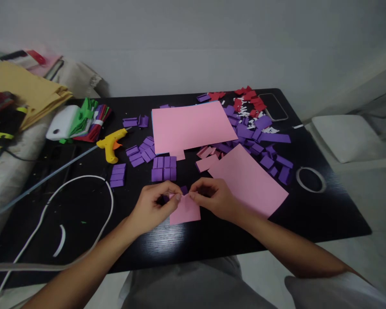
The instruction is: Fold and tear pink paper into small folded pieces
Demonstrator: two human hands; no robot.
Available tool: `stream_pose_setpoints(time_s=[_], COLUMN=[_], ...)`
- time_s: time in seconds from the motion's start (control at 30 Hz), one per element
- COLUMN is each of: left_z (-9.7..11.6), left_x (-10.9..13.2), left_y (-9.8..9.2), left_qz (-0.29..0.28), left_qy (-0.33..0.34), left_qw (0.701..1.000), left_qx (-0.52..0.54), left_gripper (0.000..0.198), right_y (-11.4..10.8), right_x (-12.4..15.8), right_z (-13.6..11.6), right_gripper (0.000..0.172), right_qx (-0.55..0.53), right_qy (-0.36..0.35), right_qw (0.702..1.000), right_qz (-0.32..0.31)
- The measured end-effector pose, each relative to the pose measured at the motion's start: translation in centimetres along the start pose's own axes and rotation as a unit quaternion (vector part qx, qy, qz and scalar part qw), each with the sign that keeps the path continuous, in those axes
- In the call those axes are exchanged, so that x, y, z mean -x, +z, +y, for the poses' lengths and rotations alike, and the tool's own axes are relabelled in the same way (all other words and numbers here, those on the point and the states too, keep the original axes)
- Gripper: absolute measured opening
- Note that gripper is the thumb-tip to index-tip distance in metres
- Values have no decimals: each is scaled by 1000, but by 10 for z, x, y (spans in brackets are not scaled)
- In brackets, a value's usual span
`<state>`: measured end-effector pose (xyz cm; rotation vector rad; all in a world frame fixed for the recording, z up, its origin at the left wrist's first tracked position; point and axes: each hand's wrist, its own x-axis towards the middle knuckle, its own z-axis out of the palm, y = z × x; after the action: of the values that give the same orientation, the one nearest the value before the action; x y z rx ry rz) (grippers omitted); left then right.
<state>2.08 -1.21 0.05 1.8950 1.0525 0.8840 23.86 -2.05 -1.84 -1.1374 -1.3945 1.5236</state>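
Note:
A small pink paper piece (185,211) is held near the table's front edge, its top edge pinched at two spots close together. My left hand (157,204) is closed on its upper left part, thumb against fingertips. On the upper right part, my right hand (214,197) pinches the same piece. Just behind the fingertips lies a bit of purple paper (184,189), partly hidden. A large pink sheet (249,182) lies beside and partly under my right forearm. Farther back is a stack of large sheets, pink on top (193,126).
Folded purple pieces (164,168) lie behind my left hand, with a yellow glue gun (111,143) to their left. A white cable (51,199) loops at the left. Purple scraps (266,161) and a tape ring (311,179) are at the right.

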Motion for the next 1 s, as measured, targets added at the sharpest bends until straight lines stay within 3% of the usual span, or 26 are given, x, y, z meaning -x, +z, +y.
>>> stream_pose_setpoints(time_s=[0.5, 0.73, 1.0], left_z=[-3, -8, -13], left_x=[-1, -9, -10], left_y=[-2, -17, -18], left_qz=[-51, -40, -25], left_qy=[13, -44, -103], left_qw=[999, 998, 991], left_qx=[-3, 22, 77], left_gripper=[11, 13, 16], right_y=[-1, -13, -12], right_x=[1, -7, -12], right_z=[-4, -2, 4], right_gripper=[11, 12, 15], right_qx=[36, 43, -1], right_qy=[-11, -41, -10], right_qw=[999, 997, 998], right_qz=[-6, 58, 59])
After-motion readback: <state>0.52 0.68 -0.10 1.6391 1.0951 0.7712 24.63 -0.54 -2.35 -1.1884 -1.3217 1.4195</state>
